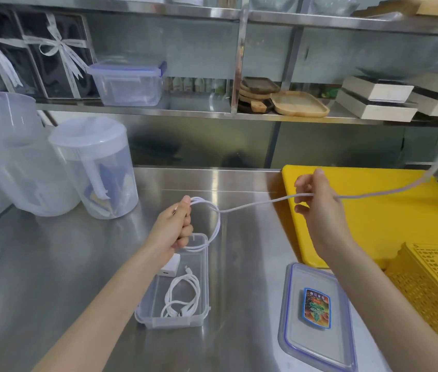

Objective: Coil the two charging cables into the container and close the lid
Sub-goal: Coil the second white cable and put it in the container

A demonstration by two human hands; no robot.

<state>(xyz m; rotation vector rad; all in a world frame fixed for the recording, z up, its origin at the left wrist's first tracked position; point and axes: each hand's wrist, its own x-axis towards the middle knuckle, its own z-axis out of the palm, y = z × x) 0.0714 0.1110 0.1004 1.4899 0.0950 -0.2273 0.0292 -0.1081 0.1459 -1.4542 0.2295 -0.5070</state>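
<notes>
The left hand [176, 224] is curled into a fist around several loops of a white charging cable [216, 220], holding the coil just above the far end of a clear plastic container [205, 285] that stands open on the stainless steel table [78, 264]. From the coil the cable runs in a free strand up and to the right to the right hand [317, 202], which pinches it between thumb and curled fingers above the near-left part of a yellow cutting board [389, 210]. Past that hand the cable continues, blurred, up toward the right edge of the view.

Inside the container lie a second white cable [183, 296], already coiled and resting on the bottom at the near end, and a white charger block [171, 265] at the far end, partly under the left wrist. The container's lid [317, 318], clear with a blue seal around its rim and a colourful sticker in the middle, lies flat on the table to the right of the container, well apart from it.

A yellow perforated basket [432, 285] sits on the near right part of the cutting board. At the far left of the table stand two translucent plastic pitchers [97, 167], side by side. On the metal shelf behind are another lidded clear box [129, 84] and a stack of wooden trays [298, 103].
</notes>
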